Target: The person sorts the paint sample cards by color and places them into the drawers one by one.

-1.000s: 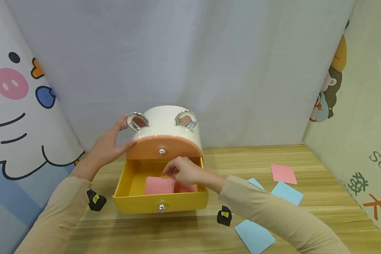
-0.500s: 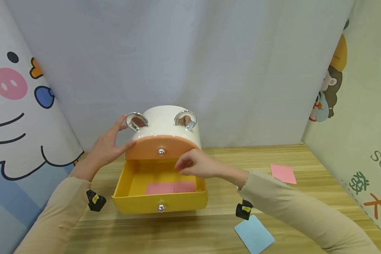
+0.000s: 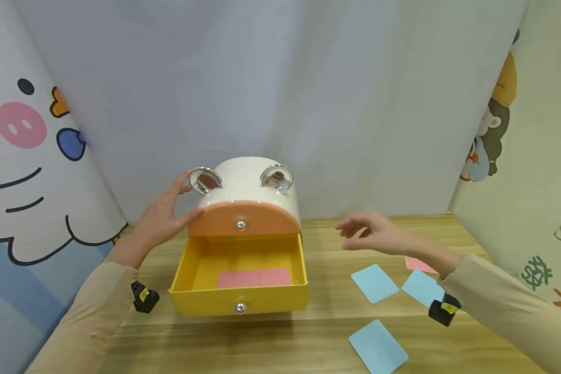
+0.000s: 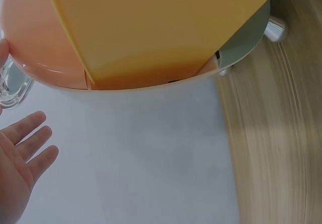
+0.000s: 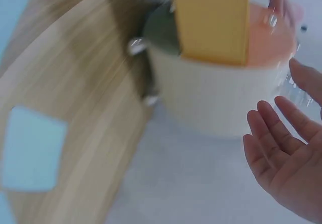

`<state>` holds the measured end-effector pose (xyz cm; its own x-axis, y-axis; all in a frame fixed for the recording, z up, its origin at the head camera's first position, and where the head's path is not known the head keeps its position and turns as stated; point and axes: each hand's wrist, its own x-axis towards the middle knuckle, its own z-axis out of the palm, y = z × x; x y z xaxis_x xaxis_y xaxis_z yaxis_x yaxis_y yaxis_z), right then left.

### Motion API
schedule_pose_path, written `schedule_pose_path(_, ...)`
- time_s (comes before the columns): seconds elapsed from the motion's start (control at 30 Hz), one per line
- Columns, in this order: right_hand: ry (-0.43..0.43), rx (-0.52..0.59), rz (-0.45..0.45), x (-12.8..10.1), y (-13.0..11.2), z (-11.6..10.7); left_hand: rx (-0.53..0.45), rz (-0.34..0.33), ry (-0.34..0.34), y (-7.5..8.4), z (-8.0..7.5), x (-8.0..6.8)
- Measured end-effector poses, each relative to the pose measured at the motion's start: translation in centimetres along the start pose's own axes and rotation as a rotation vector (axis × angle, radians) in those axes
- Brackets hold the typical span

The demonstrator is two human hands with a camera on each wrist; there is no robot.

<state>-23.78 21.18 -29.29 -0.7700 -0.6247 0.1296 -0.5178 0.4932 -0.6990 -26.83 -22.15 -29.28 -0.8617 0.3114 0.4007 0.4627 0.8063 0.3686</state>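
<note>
A small white drawer cabinet (image 3: 248,176) with an orange upper drawer (image 3: 266,218) stands on the table, its yellow lower drawer (image 3: 205,301) pulled out. Two pink cards (image 3: 252,278) lie side by side near the drawer's front. My left hand (image 3: 163,215) rests at the cabinet's upper left, thumb on the orange front's edge and fingers by the silver ring-shaped ear. Spread fingers of the left hand (image 4: 22,153) show in the left wrist view. My right hand (image 3: 378,234) hovers right of the cabinet, fingers loosely bent, holding nothing; its palm (image 5: 292,173) faces the right wrist camera.
Blue cards (image 3: 375,283) lie on the wooden table (image 3: 327,332) at the right, one more blue card (image 3: 378,347) nearer the front. A pink card (image 3: 418,264) is partly behind the right forearm. A pale curtain (image 3: 355,104) hangs behind; printed panels flank both sides.
My right hand has let go of a pink card in the yellow drawer and moved right, out over the table. The card now lies flat beside another. My left hand stays at the cabinet.
</note>
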Motion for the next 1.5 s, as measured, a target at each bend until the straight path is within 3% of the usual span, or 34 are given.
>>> schedule_pose_path(0.3,0.151,-0.123,0.242,-7.0,9.7,-3.2,-0.009,0.012,0.011,-0.2,0.3,0.1)
schedule_pose_path(0.47,0.204,-0.137,0.390,-9.2,14.1,-3.5,-0.012,0.012,0.011,-0.2,0.3,0.1)
schedule_pose_path(0.63,0.234,-0.120,0.517,-10.2,16.8,-3.1,-0.010,0.004,0.011,-0.4,0.4,0.1)
schedule_pose_path(0.77,0.243,-0.111,0.683,-10.2,17.6,-2.3,-0.011,0.005,0.020,-0.6,0.5,0.0)
schedule_pose_path(0.97,0.307,-0.234,0.921,-9.3,17.6,-0.9,-0.018,0.002,0.025,-0.5,0.5,0.0)
schedule_pose_path(1.13,0.354,-0.342,1.007,-8.3,17.4,0.2,-0.017,-0.009,0.017,-0.3,0.4,0.0)
schedule_pose_path(1.3,0.365,-0.369,1.056,-7.7,17.2,0.7,-0.019,-0.011,0.012,-0.1,0.3,0.0)
schedule_pose_path(1.5,0.414,-0.305,1.002,-7.5,17.5,0.5,-0.022,-0.002,0.016,-0.1,0.3,-0.1)
